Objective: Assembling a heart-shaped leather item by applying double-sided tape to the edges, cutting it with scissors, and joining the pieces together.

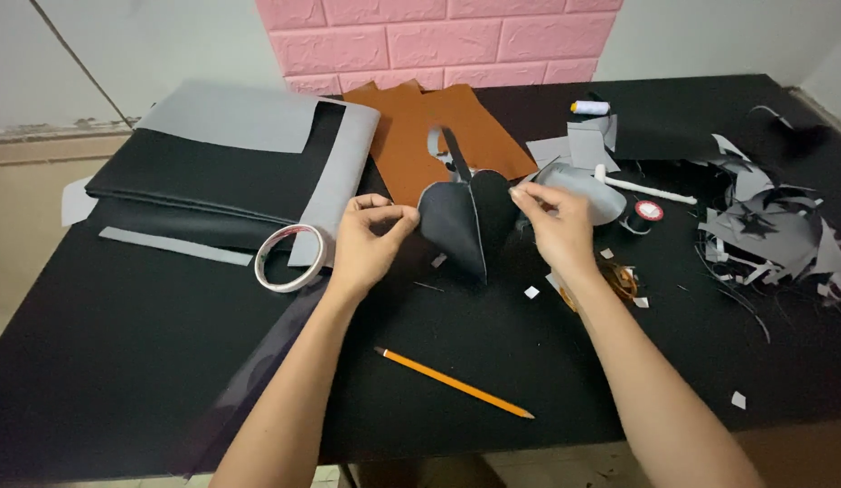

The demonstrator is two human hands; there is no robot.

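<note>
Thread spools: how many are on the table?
2. A white thread spool lies at the far edge; a black spool with a red and white top stands right of the right hand. Scraps may hide others.

Perhaps a red-white label on black spool [648,211]

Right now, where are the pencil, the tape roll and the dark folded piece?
pencil [455,383]: head view, mid-shaft.
tape roll [262,267]: head view, left rim.
dark folded piece [452,221]: head view, left panel, between both hands.

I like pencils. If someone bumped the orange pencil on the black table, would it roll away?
Probably a little: the orange pencil is thin, long and lies flat on the smooth black table. It looks light, so a small nudge would likely move it. Nothing beside it would stop it.
</note>
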